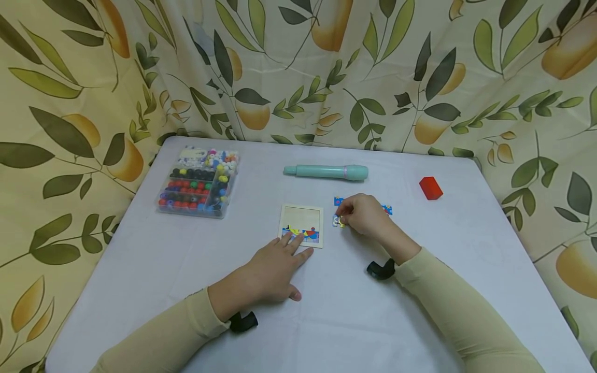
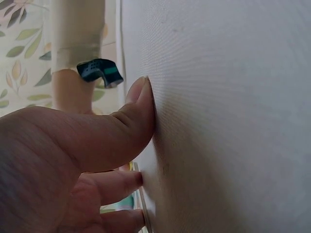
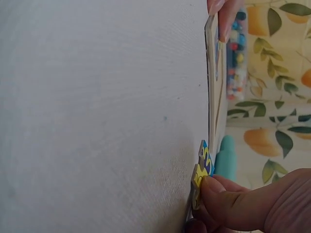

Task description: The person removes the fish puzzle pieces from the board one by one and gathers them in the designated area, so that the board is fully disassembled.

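A small puzzle tray (image 1: 303,215) with a pale frame lies mid-table, its lower part filled with colourful pieces. My left hand (image 1: 272,267) rests at its lower edge, fingers spread and thumb out to the side. Right of the tray, my right hand (image 1: 366,215) pinches a jigsaw puzzle piece (image 3: 206,158) between thumb and fingers; the right wrist view shows it yellow and blue, tilted up off the cloth. Another blue puzzle piece (image 1: 338,200) lies just behind it. More coloured pieces (image 1: 387,209) show past the right hand, which partly hides them.
A clear compartment box (image 1: 228,199) of beads sits at the back left. Behind the tray lies a teal tube-shaped object (image 1: 322,172). A red block (image 1: 430,188) stands at the right. White cloth (image 1: 336,331) covers the table, with a patterned curtain (image 1: 298,67) behind.
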Motion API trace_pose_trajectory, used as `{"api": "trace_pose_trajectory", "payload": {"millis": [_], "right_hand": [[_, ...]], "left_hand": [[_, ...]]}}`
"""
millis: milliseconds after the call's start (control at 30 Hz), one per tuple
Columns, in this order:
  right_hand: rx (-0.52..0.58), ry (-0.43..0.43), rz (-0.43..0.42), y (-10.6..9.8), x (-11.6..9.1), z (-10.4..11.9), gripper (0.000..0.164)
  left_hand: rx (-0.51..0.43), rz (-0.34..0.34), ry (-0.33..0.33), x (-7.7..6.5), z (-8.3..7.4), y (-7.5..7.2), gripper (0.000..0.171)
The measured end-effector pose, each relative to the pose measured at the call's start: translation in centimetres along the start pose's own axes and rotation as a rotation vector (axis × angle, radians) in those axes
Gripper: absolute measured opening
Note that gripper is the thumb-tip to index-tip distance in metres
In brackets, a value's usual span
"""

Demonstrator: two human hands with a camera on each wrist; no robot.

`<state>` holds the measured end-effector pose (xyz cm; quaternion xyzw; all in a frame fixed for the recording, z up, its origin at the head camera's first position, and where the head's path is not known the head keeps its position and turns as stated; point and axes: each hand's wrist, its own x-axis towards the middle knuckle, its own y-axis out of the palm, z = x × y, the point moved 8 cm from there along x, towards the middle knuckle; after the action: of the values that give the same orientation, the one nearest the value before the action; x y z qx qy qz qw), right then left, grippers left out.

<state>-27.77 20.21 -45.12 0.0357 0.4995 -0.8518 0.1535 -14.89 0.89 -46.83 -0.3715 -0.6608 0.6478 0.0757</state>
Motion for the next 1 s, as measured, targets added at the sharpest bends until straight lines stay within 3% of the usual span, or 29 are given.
{"api": "trace_pose_trajectory", "payload": {"millis": [333, 600, 800, 1000], "right_hand": [[-0.046, -0.011, -0.022, -0.1, 0.0, 0.2, 0.01], [0.05, -0.006, -0.076, -2.0, -0.1, 0.1, 0.019], [0.111, 0.044, -0.062, -3.0, 0.1, 0.0, 0.022], [0.161, -0.027, -0.088, -2.1, 0.1, 1.4, 0.022]], "left_hand": [[-0.004, 0.006, -0.008, -0.1, 0.0, -0.1, 0.103], [-0.016, 0.024, -0.009, 0.0, -0.1, -0.4, 0.101], [-0.042, -0.011, 0.001, 0.0, 0.3, -1.5, 0.083], [-0.112, -0.114, 0.07, 0.2, 1.2, -2.8, 0.059]]}}
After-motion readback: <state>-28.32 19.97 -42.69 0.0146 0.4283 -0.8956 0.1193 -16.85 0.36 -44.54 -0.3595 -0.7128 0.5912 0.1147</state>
